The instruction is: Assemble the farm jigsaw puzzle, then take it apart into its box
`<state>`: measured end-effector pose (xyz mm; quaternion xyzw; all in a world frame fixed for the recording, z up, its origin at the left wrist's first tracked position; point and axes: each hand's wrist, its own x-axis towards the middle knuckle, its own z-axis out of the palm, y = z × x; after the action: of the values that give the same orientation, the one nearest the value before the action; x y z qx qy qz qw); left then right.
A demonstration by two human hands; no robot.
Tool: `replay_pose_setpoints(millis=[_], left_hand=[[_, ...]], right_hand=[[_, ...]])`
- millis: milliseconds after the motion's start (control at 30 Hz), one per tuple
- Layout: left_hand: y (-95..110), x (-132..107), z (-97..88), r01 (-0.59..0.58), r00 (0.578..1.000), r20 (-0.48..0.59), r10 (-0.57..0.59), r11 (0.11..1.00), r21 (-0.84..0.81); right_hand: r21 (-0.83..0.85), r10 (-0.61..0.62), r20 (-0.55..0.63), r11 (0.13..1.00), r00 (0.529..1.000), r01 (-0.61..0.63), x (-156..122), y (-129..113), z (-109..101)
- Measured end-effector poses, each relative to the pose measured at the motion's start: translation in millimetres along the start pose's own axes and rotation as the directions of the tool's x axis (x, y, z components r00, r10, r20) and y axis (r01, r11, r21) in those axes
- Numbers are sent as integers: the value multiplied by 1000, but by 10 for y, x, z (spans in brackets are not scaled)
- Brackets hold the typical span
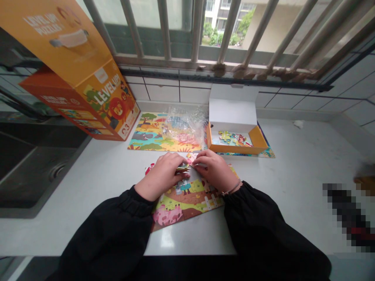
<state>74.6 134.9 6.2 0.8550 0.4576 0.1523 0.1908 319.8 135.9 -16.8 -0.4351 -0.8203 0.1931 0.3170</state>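
A colourful farm jigsaw puzzle (187, 201) lies on the white counter (295, 175) in front of me, partly covered by my hands. My left hand (162, 175) rests on its upper edge with fingers curled, pinching a small puzzle piece (183, 168). My right hand (215, 169) meets it from the right, fingers bent and pressing on the same spot. Both arms wear black sleeves, and a bracelet sits on my right wrist.
An orange puzzle box (88, 82) stands at the back left. A finished animal puzzle (149, 134) lies behind with a clear plastic bag (186, 128) on it. An open orange tray box (234, 134) holds pieces. A dark sink (32, 168) is left.
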Motion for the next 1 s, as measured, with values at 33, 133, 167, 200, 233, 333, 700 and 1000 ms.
replay_pose_setpoints(millis=[33,133,167,200,233,333,700,1000], left_hand=[[6,-3,-9,-2,1000,0,2,1000,5],[24,-12,-44,-4,1000,7,4,1000,4],[23,-15,-53,-2,1000,9,2,1000,4],[18,-17,-60,4,1000,11,-4,1000,8],[8,-18,-63,18,1000,12,-18,1000,18],[-29,-15,-59,72,997,24,-74,995,62],[40,5,-100,133,990,34,-136,987,88],[155,-6,-136,159,979,-91,-184,960,-230]], right_hand=[[-2,3,-1,1000,1000,-3,1,0,0],[-9,22,0,1000,1000,-22,10,-24,-6],[-10,26,0,1000,1000,-26,16,-39,-14],[-10,29,-4,1000,1000,-29,23,-55,-27],[-9,30,-20,999,999,-31,31,-72,-48],[-6,34,-174,999,984,-36,50,-110,-154],[41,195,-710,971,677,-237,33,140,-452],[-77,113,-608,977,786,-200,40,101,-390]])
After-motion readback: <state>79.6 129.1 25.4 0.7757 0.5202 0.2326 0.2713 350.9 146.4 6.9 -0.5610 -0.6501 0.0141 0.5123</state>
